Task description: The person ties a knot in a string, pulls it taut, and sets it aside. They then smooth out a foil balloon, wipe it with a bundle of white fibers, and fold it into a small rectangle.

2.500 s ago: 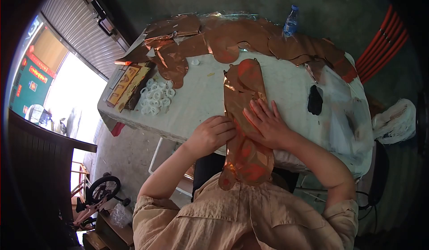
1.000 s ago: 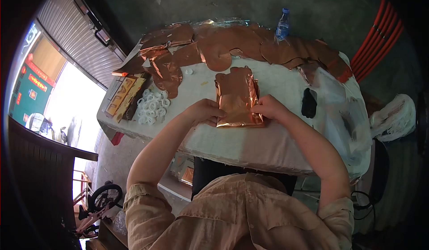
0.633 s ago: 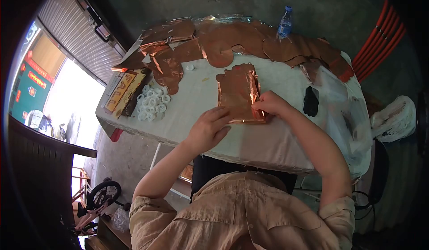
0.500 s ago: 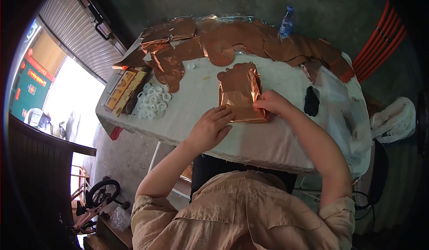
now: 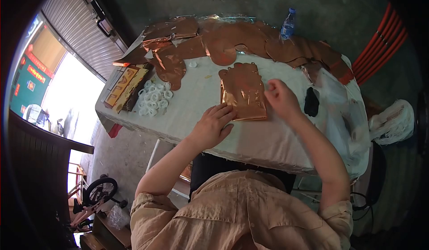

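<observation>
A folded copper-coloured foil sheet lies flat on the white-covered table, its top edge scalloped. My left hand rests with spread fingers on the sheet's lower left corner. Just off the sheet's right edge is my right hand, its fingers curled together; whether anything small is between them is hidden. To the left sits a pile of white rings. More copper-coloured foil pieces stretch along the far edge.
A water bottle stands at the far side. On the right lie a black object and clear plastic. A yellow-brown box is at the left end. White wrapping bulges beyond the right edge.
My right hand has let go of the sheet's right edge and moved up and to the right. The sheet's right side now lies flatter. My left hand has stayed nearly still.
</observation>
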A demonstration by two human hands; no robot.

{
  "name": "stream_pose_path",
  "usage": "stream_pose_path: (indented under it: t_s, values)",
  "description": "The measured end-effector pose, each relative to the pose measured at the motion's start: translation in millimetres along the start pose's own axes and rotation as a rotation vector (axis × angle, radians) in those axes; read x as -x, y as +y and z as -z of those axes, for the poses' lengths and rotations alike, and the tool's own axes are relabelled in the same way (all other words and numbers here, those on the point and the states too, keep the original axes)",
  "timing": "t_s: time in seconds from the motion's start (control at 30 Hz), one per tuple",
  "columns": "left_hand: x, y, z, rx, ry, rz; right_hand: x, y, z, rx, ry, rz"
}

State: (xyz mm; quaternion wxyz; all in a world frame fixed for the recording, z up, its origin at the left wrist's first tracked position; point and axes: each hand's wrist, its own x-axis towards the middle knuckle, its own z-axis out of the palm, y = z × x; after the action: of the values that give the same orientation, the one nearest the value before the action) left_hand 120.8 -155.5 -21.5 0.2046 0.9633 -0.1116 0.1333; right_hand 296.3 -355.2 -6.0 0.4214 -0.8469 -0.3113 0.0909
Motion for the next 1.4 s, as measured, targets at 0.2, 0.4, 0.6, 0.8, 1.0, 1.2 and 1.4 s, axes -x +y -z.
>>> stream_pose_path:
  t_s: [0.2, 0.4, 0.6, 0.8, 1.0, 1.2, 1.4]
  values:
    - [0, 1, 1, 0.007, 0.012, -0.003, 15, -12, -36, 0.488, -0.08, 0.489]
    - [3, -12, 10, 0.376, 0.217, 0.158, 12, -3, -48, 0.565, -0.247, 0.313]
    - [-12, -53, 10, 0.042, 0.083, -0.034, 9, 2, -51, 0.553, -0.219, 0.359]
    - [-26, -60, 11, -0.048, -0.008, -0.177, 9, 5, -51, 0.529, -0.197, 0.345]
    - [-36, -61, 13, 0.045, -0.037, -0.192, 7, 2, -50, 0.54, -0.231, 0.314]
    - [-49, -75, 8, 0.339, -0.044, -0.087, 5, 2, -51, 0.571, -0.241, 0.32]
    - [-58, -52, 22, 0.535, -0.092, 0.406, 6, -1, -51, 0.572, -0.254, 0.299]
